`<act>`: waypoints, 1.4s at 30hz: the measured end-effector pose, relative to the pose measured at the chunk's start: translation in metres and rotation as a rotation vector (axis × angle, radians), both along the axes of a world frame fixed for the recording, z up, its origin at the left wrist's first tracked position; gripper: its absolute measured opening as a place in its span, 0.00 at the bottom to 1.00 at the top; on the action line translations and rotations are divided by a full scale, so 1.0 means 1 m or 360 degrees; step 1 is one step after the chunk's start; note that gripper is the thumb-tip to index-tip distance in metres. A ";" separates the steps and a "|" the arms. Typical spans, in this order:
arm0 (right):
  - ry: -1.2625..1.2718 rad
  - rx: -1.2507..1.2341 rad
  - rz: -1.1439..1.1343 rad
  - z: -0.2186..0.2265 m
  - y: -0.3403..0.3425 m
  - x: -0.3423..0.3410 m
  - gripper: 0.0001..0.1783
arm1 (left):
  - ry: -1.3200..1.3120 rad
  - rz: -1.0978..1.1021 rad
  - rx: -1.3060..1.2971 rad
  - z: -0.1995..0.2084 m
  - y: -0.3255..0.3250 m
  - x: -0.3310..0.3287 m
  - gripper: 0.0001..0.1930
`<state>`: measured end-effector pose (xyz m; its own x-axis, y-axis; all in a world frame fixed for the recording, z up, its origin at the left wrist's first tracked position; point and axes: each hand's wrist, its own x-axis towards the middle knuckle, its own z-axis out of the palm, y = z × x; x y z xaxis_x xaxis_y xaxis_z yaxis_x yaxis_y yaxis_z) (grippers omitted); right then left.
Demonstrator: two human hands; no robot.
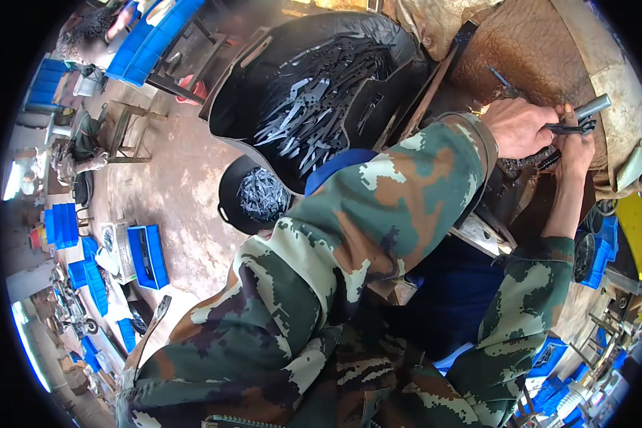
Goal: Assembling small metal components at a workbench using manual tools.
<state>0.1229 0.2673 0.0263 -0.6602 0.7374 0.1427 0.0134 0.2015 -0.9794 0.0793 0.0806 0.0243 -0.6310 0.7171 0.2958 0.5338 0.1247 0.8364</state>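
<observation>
Black part apparently points rightward.

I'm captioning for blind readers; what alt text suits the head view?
A person's left hand and right hand grip a dark metal piece beside a grey tube. To the left, a large black bin holds flat metal parts; a smaller bin holds shiny slivers. Blue crates stand farther left.

A workshop, judging by the black tub of metal parts, blue bins and stained floor.
</observation>
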 end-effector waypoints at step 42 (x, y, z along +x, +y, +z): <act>-0.0001 0.0015 0.0011 -0.005 0.018 0.005 0.18 | -0.0212 0.0289 0.0297 0.013 0.022 0.006 0.14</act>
<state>0.1276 0.2852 0.0212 -0.6652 0.7316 0.1492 0.0126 0.2108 -0.9775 0.0856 0.1031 0.0376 -0.7862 0.5299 0.3180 0.4007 0.0454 0.9151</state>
